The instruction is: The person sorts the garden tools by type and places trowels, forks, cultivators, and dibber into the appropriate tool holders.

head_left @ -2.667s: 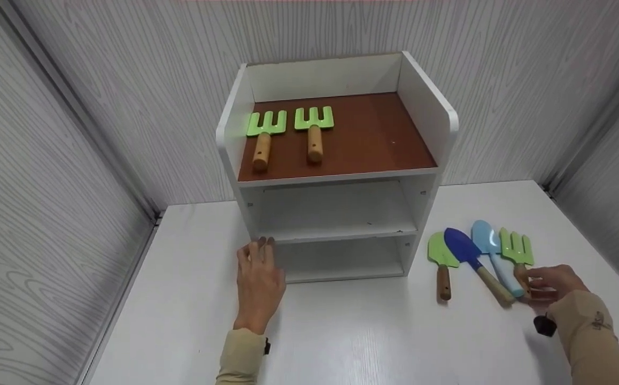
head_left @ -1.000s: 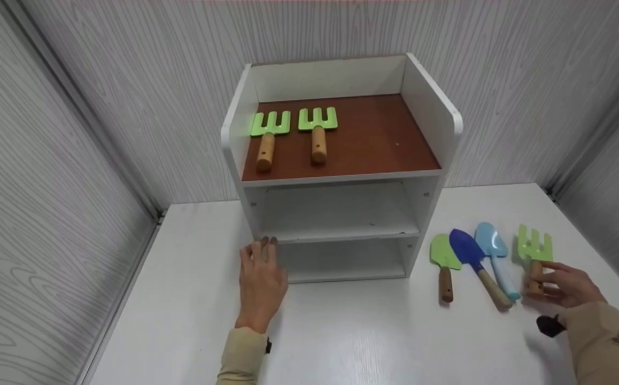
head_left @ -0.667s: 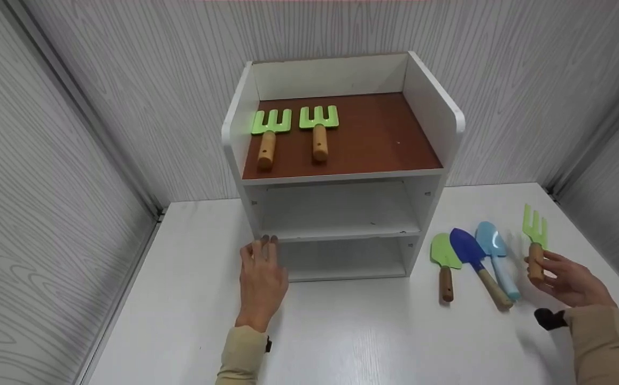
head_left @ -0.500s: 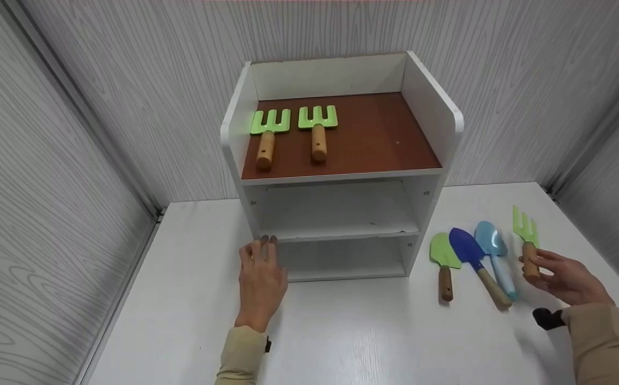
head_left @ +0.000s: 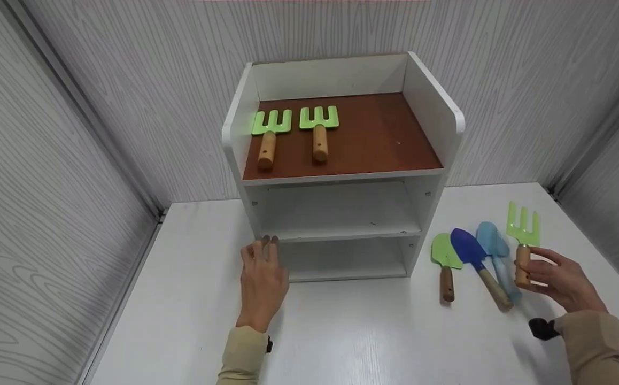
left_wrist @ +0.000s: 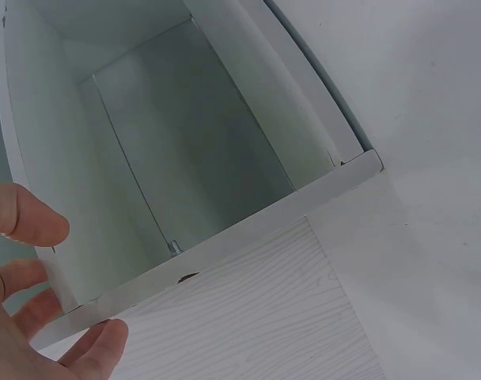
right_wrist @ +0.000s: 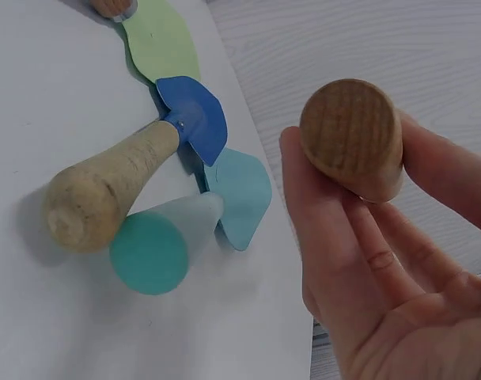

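Note:
My right hand pinches the wooden handle of a green hand fork between thumb and fingers, holding it above the table with its tines pointing away. Beneath and left of it lie a light-blue trowel, a dark-blue trowel with a wooden handle and a light-green spade with a brown handle. My left hand grips the front left edge of a white shelf unit, thumb and fingers on different sides of the board in the left wrist view.
Two more green hand forks, a left one and a right one, lie side by side on the unit's brown top, which has raised white walls. The white table meets grained panels at the back and sides.
My right hand has picked the green fork up off the table, first shifting it right, then back left and turning it above the light-blue trowel. My left hand stays on the shelf unit.

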Demonstrator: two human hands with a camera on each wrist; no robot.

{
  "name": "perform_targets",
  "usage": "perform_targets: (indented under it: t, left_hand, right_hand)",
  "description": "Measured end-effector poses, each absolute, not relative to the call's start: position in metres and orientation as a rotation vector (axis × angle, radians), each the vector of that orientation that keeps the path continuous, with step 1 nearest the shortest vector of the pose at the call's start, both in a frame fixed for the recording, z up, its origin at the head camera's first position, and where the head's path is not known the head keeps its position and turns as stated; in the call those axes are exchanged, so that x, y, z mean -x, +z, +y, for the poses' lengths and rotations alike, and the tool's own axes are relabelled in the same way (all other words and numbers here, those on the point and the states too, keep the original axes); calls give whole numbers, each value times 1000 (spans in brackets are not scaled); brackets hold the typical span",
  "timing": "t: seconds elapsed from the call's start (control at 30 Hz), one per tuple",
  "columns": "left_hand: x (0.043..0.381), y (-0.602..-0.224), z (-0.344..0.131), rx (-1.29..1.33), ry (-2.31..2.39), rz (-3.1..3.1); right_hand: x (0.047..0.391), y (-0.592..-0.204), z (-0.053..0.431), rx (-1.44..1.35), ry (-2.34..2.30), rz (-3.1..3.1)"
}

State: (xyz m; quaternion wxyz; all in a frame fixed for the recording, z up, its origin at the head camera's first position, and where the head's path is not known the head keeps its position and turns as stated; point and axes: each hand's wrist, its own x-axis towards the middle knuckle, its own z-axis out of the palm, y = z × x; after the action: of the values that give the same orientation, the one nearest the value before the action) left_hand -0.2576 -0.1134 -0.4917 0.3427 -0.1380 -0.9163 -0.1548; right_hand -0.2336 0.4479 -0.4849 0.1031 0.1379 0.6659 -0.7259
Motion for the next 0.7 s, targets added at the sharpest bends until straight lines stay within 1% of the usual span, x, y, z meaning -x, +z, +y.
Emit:
perform_targets:
  t: [0.43,0.7]
  left_hand:
    - [257,-491,-112,355,-412,-2393]
    - [257,-492,-113,351,-415,-2402]
  right_hand:
    - [229,-479,430,-260,-2085,2145]
    - [228,-467,416,-219,-1932,2315]
